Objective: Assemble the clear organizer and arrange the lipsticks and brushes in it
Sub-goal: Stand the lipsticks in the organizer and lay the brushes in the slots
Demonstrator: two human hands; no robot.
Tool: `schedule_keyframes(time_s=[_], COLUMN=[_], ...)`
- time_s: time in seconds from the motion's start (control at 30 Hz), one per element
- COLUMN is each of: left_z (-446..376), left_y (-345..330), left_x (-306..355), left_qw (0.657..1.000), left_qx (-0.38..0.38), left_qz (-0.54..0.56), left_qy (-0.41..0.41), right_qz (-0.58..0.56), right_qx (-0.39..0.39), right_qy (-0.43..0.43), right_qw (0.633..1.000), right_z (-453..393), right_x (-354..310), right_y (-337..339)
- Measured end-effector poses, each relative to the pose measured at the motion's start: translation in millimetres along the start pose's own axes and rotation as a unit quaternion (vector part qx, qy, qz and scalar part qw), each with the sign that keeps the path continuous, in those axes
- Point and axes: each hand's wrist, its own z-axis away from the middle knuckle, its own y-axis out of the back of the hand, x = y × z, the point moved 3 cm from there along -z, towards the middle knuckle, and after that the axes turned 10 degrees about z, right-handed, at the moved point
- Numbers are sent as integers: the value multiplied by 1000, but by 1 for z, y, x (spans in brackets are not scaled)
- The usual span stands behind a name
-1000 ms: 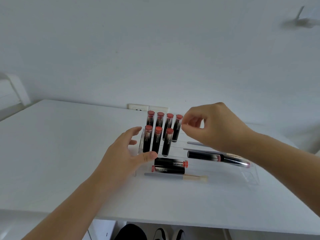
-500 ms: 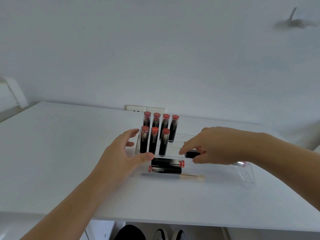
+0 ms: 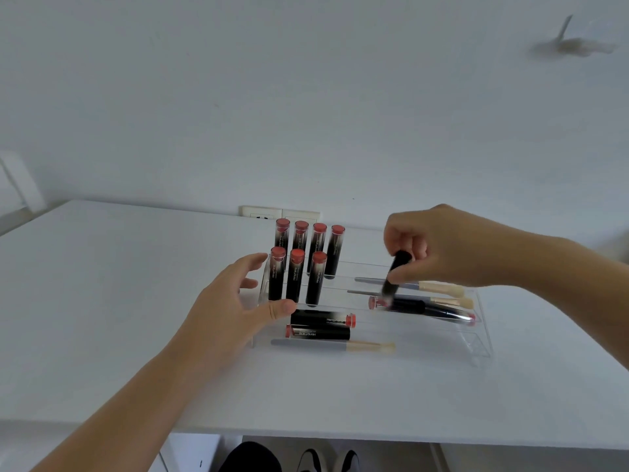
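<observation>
The clear stepped organizer [image 3: 476, 338] stands on the white table [image 3: 102, 301]. Several black lipsticks with red caps [image 3: 296, 267] stand upright in its left part. Two more lipsticks [image 3: 321, 325] lie flat on the lower steps, above a brush [image 3: 333, 345] on the front step. Two brushes [image 3: 439, 291] and another lipstick [image 3: 425, 306] lie on the right. My right hand [image 3: 442, 247] holds a black lipstick [image 3: 394, 274] tilted above the right side, blurred. My left hand [image 3: 231, 308] rests open against the organizer's left end, thumb touching its front.
A white wall socket [image 3: 279, 212] sits behind the organizer at the table's back edge. The table's front edge runs along the bottom, with shoes [image 3: 326, 461] on the floor below it. A white chair part [image 3: 17, 185] shows at far left.
My right hand dropped from the back-row lipsticks to the right-side steps, then rose holding a black lipstick tilted upward. The left hand stayed at the organizer's left end.
</observation>
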Motion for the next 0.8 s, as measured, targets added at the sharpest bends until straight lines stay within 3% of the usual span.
schedule_keyframes(time_s=[0.13, 0.47, 0.63, 0.7, 0.8], left_z=[-1, -2, -2, -2, -2], left_y=[0, 0, 0, 0, 0], left_x=[-3, -4, -3, -4, -4], left_qw=[1000, 1000, 1000, 1000, 1000], left_qx=[2, 1, 2, 3, 4], left_qz=[-7, -18, -24, -27, -22], left_qy=[0, 0, -2, -4, -1], right_qz=[-29, 72, 63, 11, -232], right_qx=[-1, -162, -156, -132, -87], right_qy=[-38, -56, -47, -53, -97], right_qw=[999, 983, 985, 990, 964], right_z=[9, 16, 19, 20, 21], right_x=[11, 18, 20, 23, 27], right_y=[0, -16, -18, -16, -18])
